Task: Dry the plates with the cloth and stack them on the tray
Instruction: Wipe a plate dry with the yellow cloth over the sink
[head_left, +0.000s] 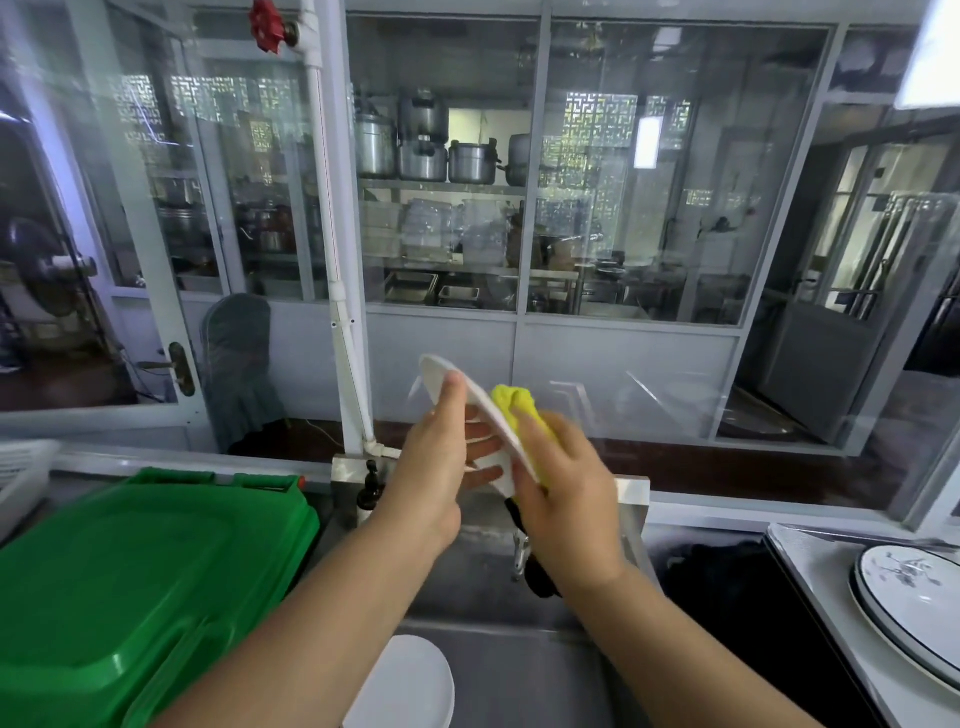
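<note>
A white plate (480, 410) is held up on edge above the steel sink, tilted to the left. My left hand (441, 457) grips it, thumb on its rim and fingers spread behind it. My right hand (563, 493) holds a bunched yellow cloth (519, 408) against the plate's right face. Another white plate (410, 680) lies in the sink below my arms. On the white tray (810, 561) at the right sits a stack of dark-rimmed, flower-patterned plates (914, 597).
A green plastic lid (130, 582) covers the counter on the left, with a white basket (21, 478) beyond it. A dark soap bottle (370, 491) and a faucet (519, 551) stand at the sink's back edge. A glass partition rises directly behind.
</note>
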